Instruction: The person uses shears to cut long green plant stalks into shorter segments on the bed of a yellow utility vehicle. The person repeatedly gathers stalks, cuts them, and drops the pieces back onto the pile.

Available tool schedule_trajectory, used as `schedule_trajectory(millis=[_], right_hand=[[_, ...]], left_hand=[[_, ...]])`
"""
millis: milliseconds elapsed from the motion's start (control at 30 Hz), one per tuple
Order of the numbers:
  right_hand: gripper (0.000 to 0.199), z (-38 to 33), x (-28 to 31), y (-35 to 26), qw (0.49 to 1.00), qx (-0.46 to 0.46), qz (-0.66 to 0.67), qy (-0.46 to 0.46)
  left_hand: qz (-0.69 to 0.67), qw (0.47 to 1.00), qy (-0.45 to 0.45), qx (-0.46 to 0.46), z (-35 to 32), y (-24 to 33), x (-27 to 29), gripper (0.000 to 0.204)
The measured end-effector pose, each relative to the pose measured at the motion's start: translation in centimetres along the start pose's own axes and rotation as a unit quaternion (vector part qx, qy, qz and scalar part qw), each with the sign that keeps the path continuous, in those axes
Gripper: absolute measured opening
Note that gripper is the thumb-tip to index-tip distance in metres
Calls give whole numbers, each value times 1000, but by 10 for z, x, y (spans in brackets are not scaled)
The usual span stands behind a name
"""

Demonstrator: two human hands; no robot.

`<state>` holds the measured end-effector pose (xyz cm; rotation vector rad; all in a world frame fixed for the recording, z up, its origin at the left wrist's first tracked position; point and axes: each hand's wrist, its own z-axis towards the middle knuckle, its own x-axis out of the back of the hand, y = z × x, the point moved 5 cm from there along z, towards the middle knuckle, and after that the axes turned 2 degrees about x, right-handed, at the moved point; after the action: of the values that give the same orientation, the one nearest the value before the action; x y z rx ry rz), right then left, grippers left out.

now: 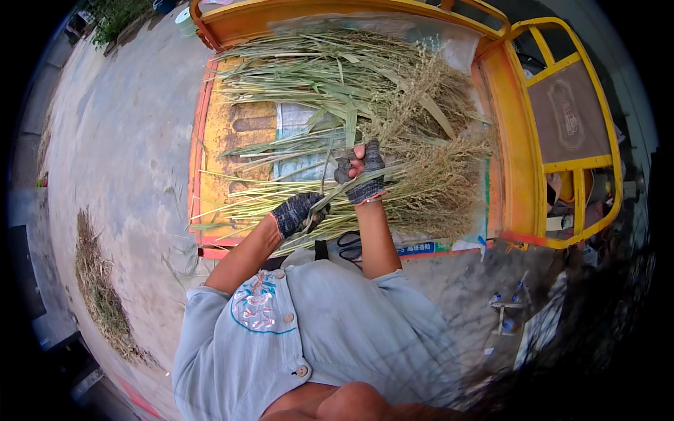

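Note:
My left hand (296, 213), in a dark knit glove, is closed on a long green leaf strip (328, 197) at the near edge of the cart bed. Above and to its right, my right hand (365, 172) is curled, its bare fingertips showing past the glove. The leaf strip runs up to it, and its fingers are closed around the strip. Beneath both hands lies a loose bunch of grass stalks (263, 200), cut ends to the left, feathery seed heads (435, 182) to the right. A thicker pile of green stalks (295, 77) lies beyond.
The stalks rest on a rusty yellow cart bed (242, 116) partly covered by a printed plastic sheet (291, 123). Orange side rails (507, 140) and a yellow-framed seat back (569, 112) stand at the right. Dark-handled scissors (349, 245) lie near my waist. Dry stalks (98, 284) lie on the concrete at left.

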<state>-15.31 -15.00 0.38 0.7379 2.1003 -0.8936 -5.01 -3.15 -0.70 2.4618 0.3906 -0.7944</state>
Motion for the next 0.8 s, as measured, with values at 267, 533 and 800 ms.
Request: schedule_trajectory(millis=[267, 533, 800], right_hand=[[40, 37, 25, -44, 992, 98, -3, 79], [37, 59, 143, -151, 964, 171, 71, 192], [33, 51, 184, -78, 944, 196, 137, 226]], left_hand=[[236, 960, 135, -69, -59, -7, 70, 19], [321, 805, 497, 45, -275, -135, 326, 29], [209, 373, 805, 410, -457, -209, 283, 57]])
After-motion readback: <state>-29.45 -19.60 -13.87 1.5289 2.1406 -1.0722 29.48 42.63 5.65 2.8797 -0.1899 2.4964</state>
